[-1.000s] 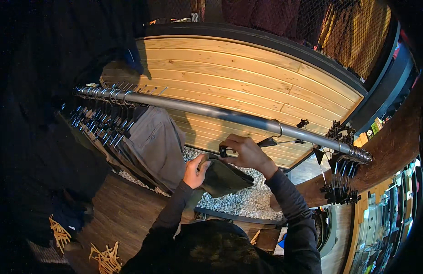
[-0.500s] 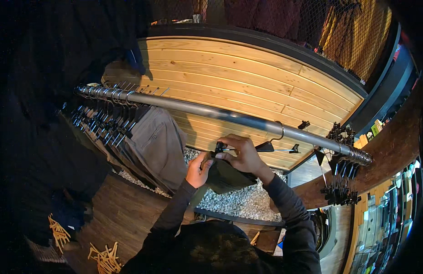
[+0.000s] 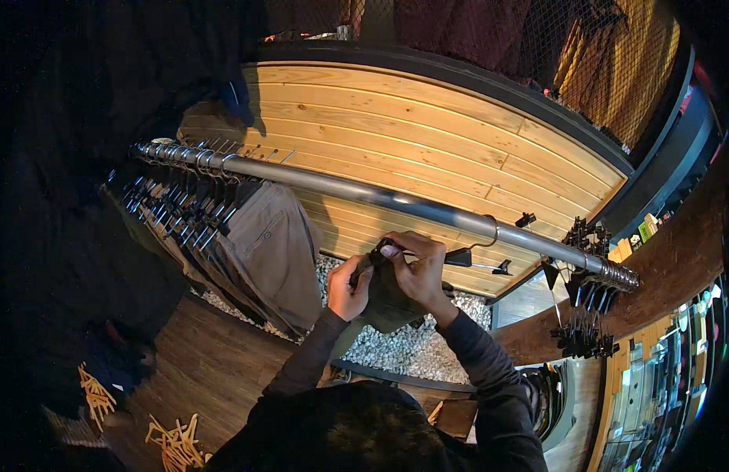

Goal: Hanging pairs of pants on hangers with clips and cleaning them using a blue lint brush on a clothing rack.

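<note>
- Over the last second I watched the dark garment (image 3: 388, 295) rise from below the rail (image 3: 396, 203) to just under it; both hands now work at its top edge.
- My left hand (image 3: 350, 285) is clenched on the garment's left edge; my right hand (image 3: 416, 263) pinches the cloth at a black clip hanger (image 3: 468, 256) hooked on the rail. I judge the clipping under way, not finished.
- Hung garments (image 3: 254, 252) crowd the rail's left end, empty clip hangers (image 3: 586, 334) its right end.
- Small coloured packages (image 3: 646, 230) sit at the far right, too small to make out; light wooden hangers (image 3: 174, 442) lie on the floor, lower left.
</note>
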### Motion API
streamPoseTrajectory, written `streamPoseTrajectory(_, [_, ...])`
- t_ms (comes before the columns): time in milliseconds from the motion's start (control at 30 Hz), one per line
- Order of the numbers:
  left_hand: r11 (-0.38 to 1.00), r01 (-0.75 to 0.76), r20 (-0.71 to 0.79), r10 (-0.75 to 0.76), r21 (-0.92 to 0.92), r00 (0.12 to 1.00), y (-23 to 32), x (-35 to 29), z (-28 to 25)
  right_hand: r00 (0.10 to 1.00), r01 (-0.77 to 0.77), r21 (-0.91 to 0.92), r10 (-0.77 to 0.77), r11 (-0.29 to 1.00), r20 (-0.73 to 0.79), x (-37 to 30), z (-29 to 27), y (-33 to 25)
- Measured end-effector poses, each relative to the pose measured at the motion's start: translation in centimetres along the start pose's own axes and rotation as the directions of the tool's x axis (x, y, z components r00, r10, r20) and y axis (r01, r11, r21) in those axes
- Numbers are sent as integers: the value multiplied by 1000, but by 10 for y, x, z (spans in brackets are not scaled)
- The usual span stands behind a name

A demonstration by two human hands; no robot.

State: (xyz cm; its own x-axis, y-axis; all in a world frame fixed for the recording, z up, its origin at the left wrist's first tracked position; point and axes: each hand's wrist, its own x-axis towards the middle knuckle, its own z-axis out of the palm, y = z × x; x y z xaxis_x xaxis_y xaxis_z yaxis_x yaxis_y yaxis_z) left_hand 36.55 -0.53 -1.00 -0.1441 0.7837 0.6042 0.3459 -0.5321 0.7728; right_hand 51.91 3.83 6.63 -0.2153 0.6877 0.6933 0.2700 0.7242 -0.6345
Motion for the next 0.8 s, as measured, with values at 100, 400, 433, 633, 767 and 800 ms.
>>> streamPoseTrajectory(100, [1000,-27,11,26,7,1000,-1,2,0,1000,10,-6,-10,1000,-21,1,0,-2])
streamPoseTrajectory(400, [999,14,47,-13,-40,999,10,6,-2,1000,-21,24,21,999,-12,-4,-6,2])
streamPoseTrajectory(433, [999,30,26,-30,-18,999,15,9,0,1000,-21,9,21,1000,-19,-5,-7,3])
streamPoseTrajectory(633, [996,-44,21,42,74,999,25,15,9,996,-61,26,62,998,-60,-2,-4,-6])
streamPoseTrajectory(767, [985,-119,39,115,125,993,21,16,12,994,-52,52,57,997,-93,-2,-2,-5])
streamPoseTrajectory(800, [985,-119,43,115,122,992,22,16,13,993,-45,87,55,995,-105,-1,-1,-3])
